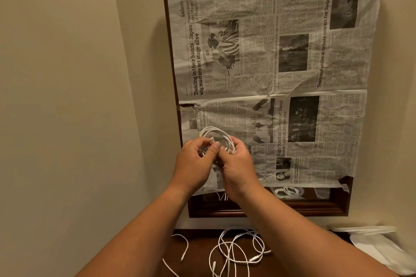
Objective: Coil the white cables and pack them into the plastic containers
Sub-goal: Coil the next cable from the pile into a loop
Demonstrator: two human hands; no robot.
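— Where is the cable being worked on?

— A thin white cable [219,131], wound into a round coil, is held up left of centre in the frame. It sits in front of the lower left corner of a creased black-and-white newspaper sheet [270,69].

— And the hands?

— Both are on the coil. The left hand [193,162] has its fingers curled round the coil's left side. The right hand [236,171] grips the right side, with its thumb laid over the strands where the two hands meet. A connector end pokes up between them, inside the loop.

— What is the paper hung on?

— It covers a dark wooden frame [270,211] on a beige wall [67,74]. The frame shows along the paper's left edge and below its lower edge.

— Any containers?

— In the dark strip between the paper and the frame's bottom rail, just right of the right wrist, a clear plastic container [287,192] shows with white cable coiled inside. At the lower right edge of the frame lies some pale translucent plastic [378,245]; I cannot tell whether it is a container or a bag.

— Other cables?

— Several loose white cables [234,252] lie tangled on a dark brown surface [198,254] at bottom centre, between the two forearms.
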